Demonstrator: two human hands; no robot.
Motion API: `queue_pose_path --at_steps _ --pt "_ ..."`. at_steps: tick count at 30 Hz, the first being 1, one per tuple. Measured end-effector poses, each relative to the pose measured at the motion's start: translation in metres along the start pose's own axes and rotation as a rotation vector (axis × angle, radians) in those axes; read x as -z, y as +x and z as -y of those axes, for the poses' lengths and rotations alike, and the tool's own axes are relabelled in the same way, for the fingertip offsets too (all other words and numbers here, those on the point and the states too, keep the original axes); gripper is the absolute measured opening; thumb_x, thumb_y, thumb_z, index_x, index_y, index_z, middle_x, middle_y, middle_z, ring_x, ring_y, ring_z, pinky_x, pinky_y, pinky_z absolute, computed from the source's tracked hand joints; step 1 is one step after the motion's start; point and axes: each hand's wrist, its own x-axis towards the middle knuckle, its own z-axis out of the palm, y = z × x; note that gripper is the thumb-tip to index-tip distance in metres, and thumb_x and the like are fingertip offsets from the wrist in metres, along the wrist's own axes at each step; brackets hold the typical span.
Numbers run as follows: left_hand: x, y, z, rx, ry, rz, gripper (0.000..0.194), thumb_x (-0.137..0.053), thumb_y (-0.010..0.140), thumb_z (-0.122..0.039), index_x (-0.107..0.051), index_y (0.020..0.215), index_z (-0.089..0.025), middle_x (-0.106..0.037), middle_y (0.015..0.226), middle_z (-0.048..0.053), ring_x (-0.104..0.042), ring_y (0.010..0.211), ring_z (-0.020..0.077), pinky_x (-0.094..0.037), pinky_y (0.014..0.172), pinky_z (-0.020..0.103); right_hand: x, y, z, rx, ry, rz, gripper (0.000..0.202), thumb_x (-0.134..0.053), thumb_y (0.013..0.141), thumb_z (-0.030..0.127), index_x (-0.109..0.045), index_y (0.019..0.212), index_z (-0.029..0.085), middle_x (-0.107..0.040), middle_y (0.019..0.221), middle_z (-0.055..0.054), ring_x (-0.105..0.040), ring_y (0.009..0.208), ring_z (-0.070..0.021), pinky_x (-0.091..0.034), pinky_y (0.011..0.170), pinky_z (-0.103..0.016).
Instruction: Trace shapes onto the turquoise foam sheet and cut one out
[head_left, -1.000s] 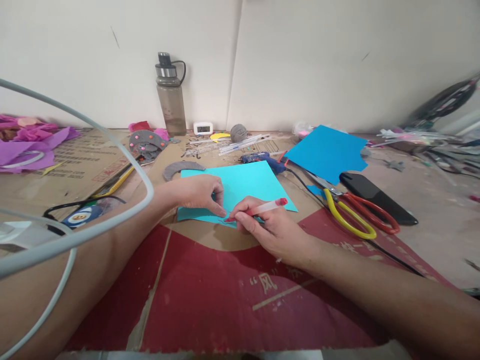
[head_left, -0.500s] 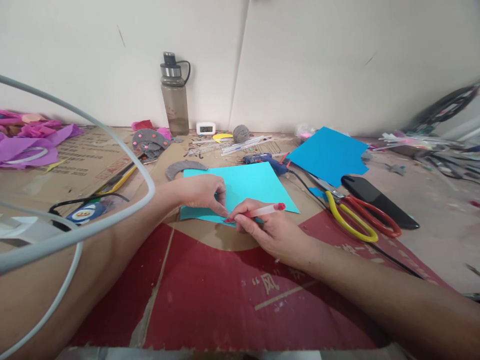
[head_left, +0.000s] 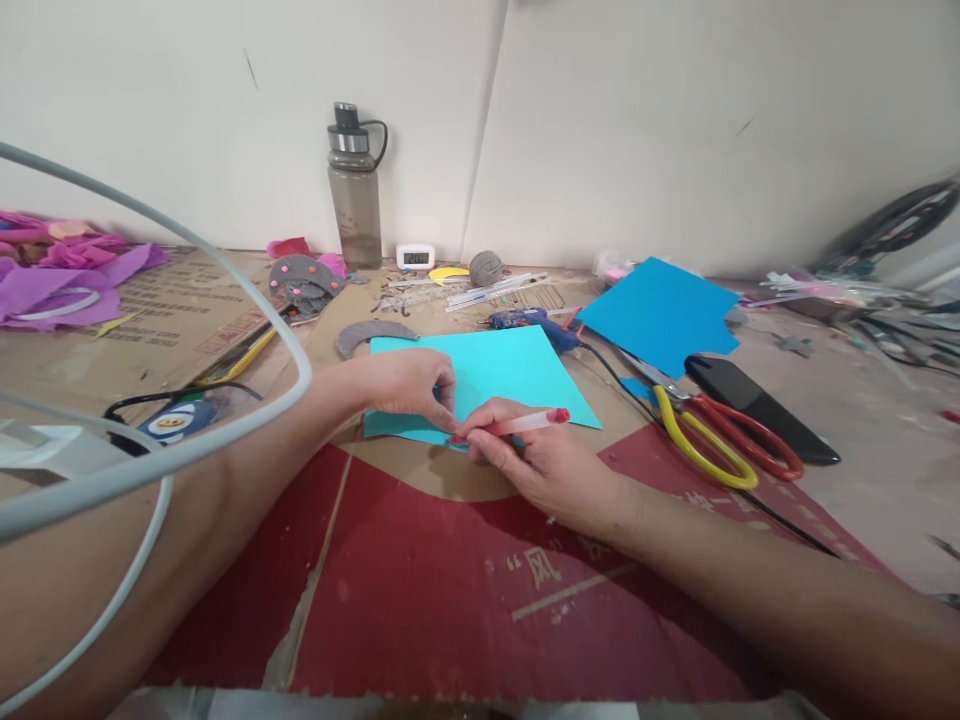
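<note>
Right hand (head_left: 555, 468): grip closed round pen (head_left: 538, 420), tip leftward near turquoise paper's (head_left: 510, 370) near edge. Left hand (head_left: 405, 382) beside tip, curled; hold unclear.

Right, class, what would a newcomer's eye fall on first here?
Probably the bright turquoise paper in the middle, under both hands, the right hand holding a red-tipped pen. Next, perhaps, the scissors with one yellow and one red handle, lying to the right beside a black phone.

Clock (head_left: 415, 257): perhaps 2:00; cardboard (head_left: 420, 600): “风”.
</note>
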Motion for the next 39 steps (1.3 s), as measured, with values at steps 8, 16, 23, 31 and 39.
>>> queue_pose_path --at_steps 8,16,23,31,39 --pt "-0.0015 0.0006 0.0013 0.009 -0.004 -0.009 0.032 -0.066 0.064 -0.049 -0.07 0.077 -0.02 -0.065 0.085 0.001 -0.054 0.072 0.0151 -0.03 0.053 0.023 -0.001 0.001 -0.0002 -0.008 0.019 0.003 0.023 -0.042 0.094 0.023 -0.059 0.078 0.02 -0.066 0.088 -0.003 -0.061 0.082 -0.0145 -0.046 0.074 -0.027" --pt "-0.0018 0.0006 0.0012 0.022 0.007 -0.013 0.033 -0.065 0.064 -0.049 -0.069 0.078 -0.02 -0.064 0.084 0.001 -0.053 0.071 0.0146 -0.03 0.052 0.022 -0.0008 0.0029 -0.0011 0.023 0.027 0.004 0.026 -0.042 0.094 0.022 -0.057 0.073 0.019 -0.066 0.09 -0.003 -0.06 0.08 -0.0135 -0.045 0.073 -0.025" --pt "-0.0005 -0.0002 -0.0009 0.035 0.02 -0.011 0.03 -0.065 0.065 -0.047 -0.068 0.078 -0.02 -0.065 0.086 0.001 -0.054 0.074 0.016 -0.029 0.052 0.023 -0.0019 0.0044 -0.0005 0.009 0.02 -0.008 0.028 -0.042 0.094 0.023 -0.058 0.071 0.019 -0.066 0.087 -0.003 -0.061 0.079 -0.0135 -0.045 0.072 -0.025" --pt "-0.0005 -0.0004 -0.0012 0.037 0.026 -0.005 0.034 -0.063 0.064 -0.05 -0.068 0.078 -0.02 -0.064 0.088 0.001 -0.054 0.075 0.0158 -0.031 0.055 0.022 -0.0034 0.0039 -0.0018 0.022 0.04 -0.036 0.026 -0.042 0.095 0.022 -0.059 0.075 0.019 -0.066 0.087 -0.003 -0.06 0.081 -0.0141 -0.045 0.071 -0.025" --pt "-0.0022 0.0015 0.0035 -0.004 -0.028 -0.009 0.033 -0.064 0.066 -0.05 -0.069 0.075 -0.019 -0.064 0.084 0.001 -0.053 0.074 0.0141 -0.035 0.062 0.022 0.0041 -0.0021 -0.0062 -0.05 0.223 -0.204 0.022 -0.041 0.096 0.026 -0.061 0.099 0.018 -0.062 0.087 -0.003 -0.06 0.082 -0.012 -0.046 0.074 -0.025"
